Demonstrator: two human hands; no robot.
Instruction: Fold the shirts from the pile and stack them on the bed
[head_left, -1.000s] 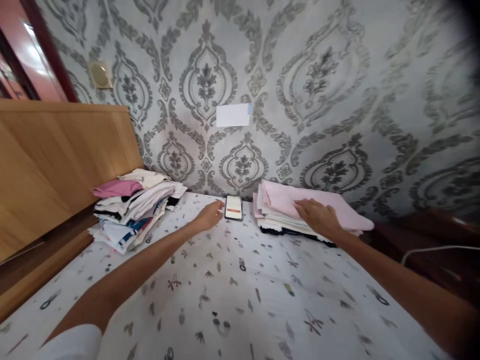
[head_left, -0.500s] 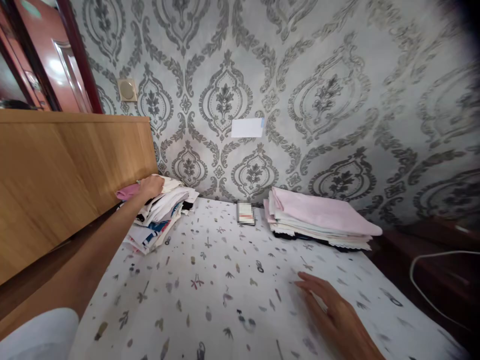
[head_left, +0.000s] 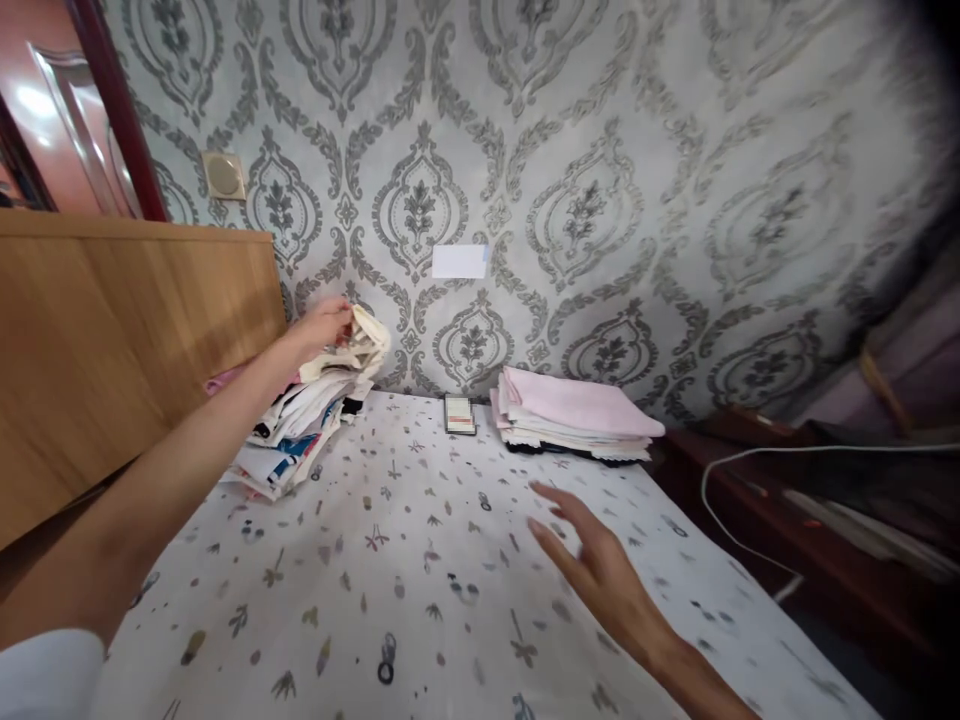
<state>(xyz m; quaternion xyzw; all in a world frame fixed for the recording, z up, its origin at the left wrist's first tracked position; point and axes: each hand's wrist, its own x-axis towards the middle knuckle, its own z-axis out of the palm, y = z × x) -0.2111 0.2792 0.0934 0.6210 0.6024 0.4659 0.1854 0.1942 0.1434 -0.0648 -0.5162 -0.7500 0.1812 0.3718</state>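
My left hand [head_left: 324, 328] is closed on a cream cloth [head_left: 367, 340], lifted at one end over the loose clothes pile [head_left: 300, 430] on the left. The pile holds white, pink and blue pieces. My right hand [head_left: 592, 550] hovers over the patterned sheet [head_left: 420, 620] with thumb and fingers apart, holding nothing. Beyond it, a neat stack of folded cloth [head_left: 574, 405] with a pale pink piece on top lies against the wall.
A small dark-edged box [head_left: 460, 414] lies between the two piles. A wooden board [head_left: 135, 340] borders the left side. On the right, a white cable [head_left: 720, 510] hangs by dark red furniture [head_left: 825, 560].
My left hand has risen from the left pile, raising the cream cloth. My right hand has moved left and forward, its fingers wider apart. The view has turned to the right.
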